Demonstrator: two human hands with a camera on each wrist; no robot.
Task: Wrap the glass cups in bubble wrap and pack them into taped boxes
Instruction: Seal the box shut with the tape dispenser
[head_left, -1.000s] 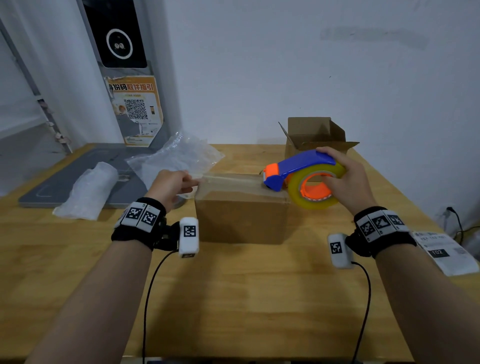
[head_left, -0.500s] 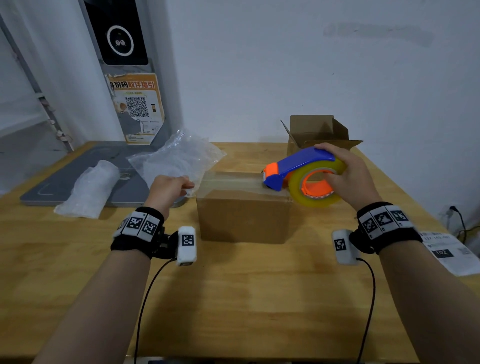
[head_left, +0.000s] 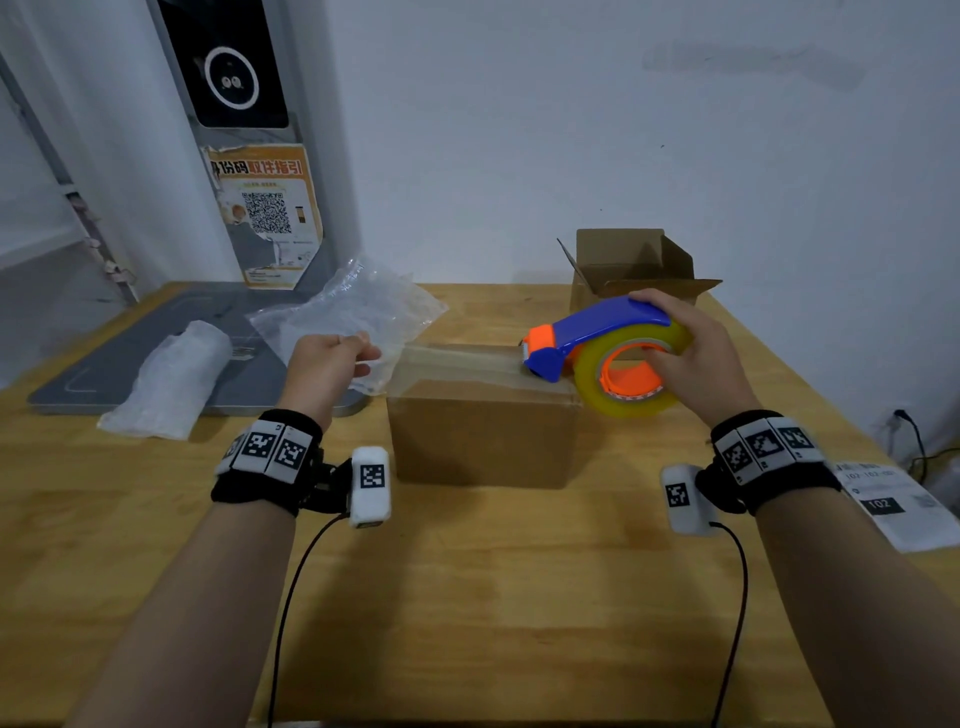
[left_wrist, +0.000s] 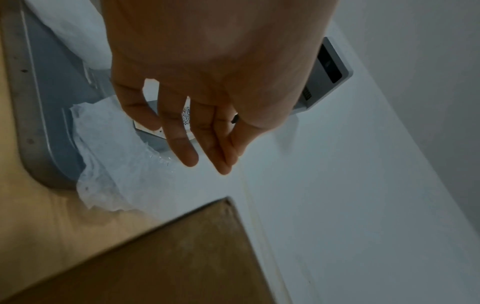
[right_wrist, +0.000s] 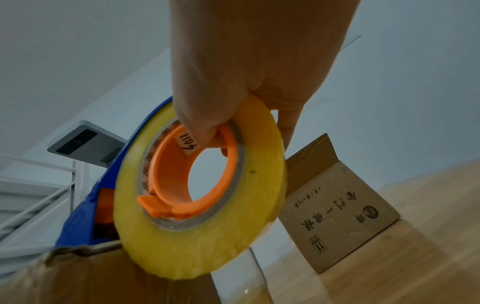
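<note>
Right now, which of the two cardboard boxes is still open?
The far box by the wall: its flaps stand up. The near box, between the hands, is closed, with the tape dispenser at its top.

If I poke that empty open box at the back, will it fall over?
Probably it would slide or tip easily. The open box is thin cardboard with its flaps up, so it likely weighs little. It stands apart from everything on the smooth wooden table, with nothing bracing it.

white wall (head_left: 571, 130) behind wooden table (head_left: 493, 597)
</note>
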